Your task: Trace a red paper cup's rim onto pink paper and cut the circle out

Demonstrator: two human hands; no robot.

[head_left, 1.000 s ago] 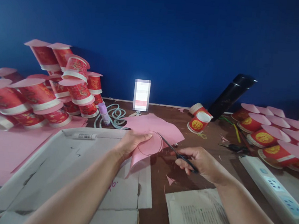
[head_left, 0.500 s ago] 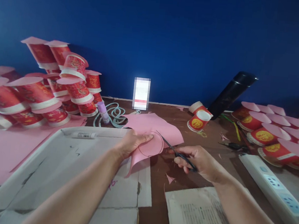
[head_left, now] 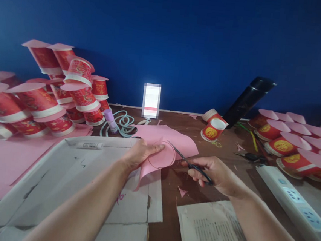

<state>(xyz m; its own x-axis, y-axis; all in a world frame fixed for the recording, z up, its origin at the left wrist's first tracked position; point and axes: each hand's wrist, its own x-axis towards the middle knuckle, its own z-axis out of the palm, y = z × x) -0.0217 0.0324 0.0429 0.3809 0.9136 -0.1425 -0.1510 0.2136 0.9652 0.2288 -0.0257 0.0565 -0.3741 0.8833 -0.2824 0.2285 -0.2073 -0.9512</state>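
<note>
My left hand [head_left: 143, 153] pinches a sheet of pink paper [head_left: 162, 160], thumb on top. Drawn on the sheet is a dark curved outline, and part of the paper's edge is cut round. In my right hand [head_left: 209, 169] is a pair of black-handled scissors [head_left: 199, 170], fingers wrapped round the handles. The blades point up and left and lie against the paper beside the outline. Behind this part, the rest of the sheet bends up and away toward the wall. A small pink scrap [head_left: 182, 191] lies on the table below the scissors.
Stacked red paper cups [head_left: 79, 96] with pink paper tops stand left; more cups [head_left: 284, 144] sit right. A white power strip [head_left: 292, 197], keys [head_left: 252, 157], a black flask [head_left: 249, 102], a glue stick [head_left: 110, 121], white cardboard [head_left: 66, 187] and a printed booklet [head_left: 209, 231] surround my hands.
The far part of the pink sheet has dipped slightly. Both hands stay nearly in place, with the scissors still at the paper.
</note>
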